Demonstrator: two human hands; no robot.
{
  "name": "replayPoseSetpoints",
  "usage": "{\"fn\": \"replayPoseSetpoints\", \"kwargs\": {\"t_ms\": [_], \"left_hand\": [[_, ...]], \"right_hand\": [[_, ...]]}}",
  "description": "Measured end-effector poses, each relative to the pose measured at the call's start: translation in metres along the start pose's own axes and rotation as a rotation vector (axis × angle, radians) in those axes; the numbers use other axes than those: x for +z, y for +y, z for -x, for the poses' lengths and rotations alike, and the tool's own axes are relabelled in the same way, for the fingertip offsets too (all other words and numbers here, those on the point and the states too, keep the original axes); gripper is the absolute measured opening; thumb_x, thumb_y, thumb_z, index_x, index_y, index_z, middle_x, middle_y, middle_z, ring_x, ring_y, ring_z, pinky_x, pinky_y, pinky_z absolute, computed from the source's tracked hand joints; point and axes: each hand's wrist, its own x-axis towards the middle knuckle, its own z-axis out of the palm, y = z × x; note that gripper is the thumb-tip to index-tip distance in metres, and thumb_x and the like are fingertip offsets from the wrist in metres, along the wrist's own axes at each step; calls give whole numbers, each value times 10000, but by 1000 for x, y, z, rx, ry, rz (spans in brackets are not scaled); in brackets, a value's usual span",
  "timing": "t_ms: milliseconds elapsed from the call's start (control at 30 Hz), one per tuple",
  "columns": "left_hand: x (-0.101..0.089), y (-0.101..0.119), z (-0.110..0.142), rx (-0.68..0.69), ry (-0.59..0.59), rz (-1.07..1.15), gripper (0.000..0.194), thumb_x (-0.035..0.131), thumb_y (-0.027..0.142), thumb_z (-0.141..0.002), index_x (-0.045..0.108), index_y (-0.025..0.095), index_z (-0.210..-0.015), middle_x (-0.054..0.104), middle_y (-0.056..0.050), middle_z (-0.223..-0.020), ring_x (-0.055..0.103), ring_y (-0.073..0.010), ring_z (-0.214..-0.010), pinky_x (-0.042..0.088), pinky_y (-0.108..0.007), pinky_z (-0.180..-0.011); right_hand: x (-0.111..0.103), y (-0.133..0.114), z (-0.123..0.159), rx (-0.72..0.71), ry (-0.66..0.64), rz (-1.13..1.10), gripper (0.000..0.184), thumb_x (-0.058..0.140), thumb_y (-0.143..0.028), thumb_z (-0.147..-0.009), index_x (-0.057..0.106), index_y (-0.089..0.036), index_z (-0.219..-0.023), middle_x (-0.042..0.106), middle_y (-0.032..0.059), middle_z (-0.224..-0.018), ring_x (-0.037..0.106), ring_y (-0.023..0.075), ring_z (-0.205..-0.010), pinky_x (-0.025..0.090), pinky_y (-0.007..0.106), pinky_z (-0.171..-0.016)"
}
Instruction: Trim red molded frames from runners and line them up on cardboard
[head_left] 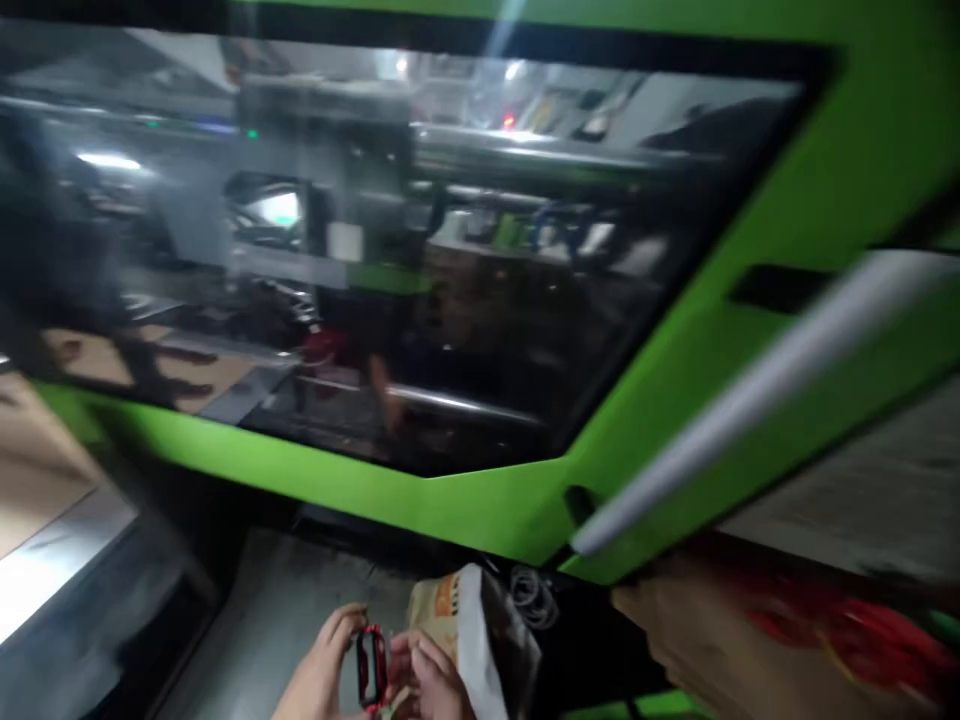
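Low in the head view, my left hand [321,668] is closed on a small red and black rectangular frame [372,668] with an open middle. Its fingertips are at the top of the frame, which stands roughly upright. My right hand [433,678] is close against the frame's right side with its fingers curled in. What those fingers pinch, if anything, is too blurred to make out. The lower parts of both hands are cut off by the picture's edge. Just behind my right hand is a paper sack [476,625] with orange print.
A large green machine door [487,500] with a dark, reflecting window [487,330] fills the view ahead. A long grey handle [750,410] slants across its right side. Coiled grey cable [534,597] lies beyond the sack. Cardboard [697,640] and red material [847,640] are at lower right.
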Motion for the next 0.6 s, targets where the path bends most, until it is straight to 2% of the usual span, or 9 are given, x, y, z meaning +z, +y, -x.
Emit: {"fn": "replayPoseSetpoints", "kwargs": {"t_ms": [100, 167, 267, 367, 467, 600], "left_hand": [[-61, -28, 68, -104, 121, -128, 694, 704, 146, -580, 533, 207, -1250, 520, -144, -1399, 524, -326, -1295, 456, -455, -1096], [-104, -31, 110, -156, 207, -164, 664, 703, 159, -612, 521, 210, -1249, 522, -137, -1383, 518, -309, -1296, 450, -453, -1103], [-165, -31, 166, -260, 421, -193, 664, 704, 149, -629, 500, 207, -1258, 533, -135, -1343, 527, -298, -1271, 459, -462, -1089], [-206, -33, 214, -346, 654, -180, 730, 691, 123, -650, 445, 207, -1332, 532, -138, -1324, 552, -290, -1232, 481, -476, -1058], [-229, -38, 245, -409, 817, -114, 757, 695, 128, -679, 421, 205, -1380, 518, -144, -1342, 548, -297, -1243, 474, -495, -1061], [-254, -49, 257, -521, 924, 42, 750, 707, 160, -722, 426, 205, -1416, 496, -146, -1373, 550, -290, -1244, 475, -490, -1062]], "right_hand": [[89, 9, -31, 173, -264, 49, 682, 821, -714, -619, 526, -146, -855, 600, 45, -771, 589, 158, -673, 409, 183, -528], [154, 16, -46, 260, -405, 45, 646, 867, -620, -628, 464, -152, -815, 559, 3, -733, 545, 117, -624, 418, 165, -520], [254, 31, -57, 373, -610, 26, 641, 884, -567, -642, 410, -164, -796, 515, -31, -683, 484, 82, -554, 439, 169, -515], [337, 48, -60, 448, -773, 64, 637, 889, -558, -650, 410, -164, -796, 528, -28, -673, 486, 82, -544, 459, 182, -532], [394, 61, -64, 492, -893, 116, 633, 906, -546, -627, 436, -160, -802, 549, -18, -679, 510, 92, -563, 462, 184, -541], [443, 72, -82, 522, -1014, 240, 620, 891, -567, -625, 466, -155, -809, 568, -6, -675, 530, 102, -565, 452, 186, -546]]}}
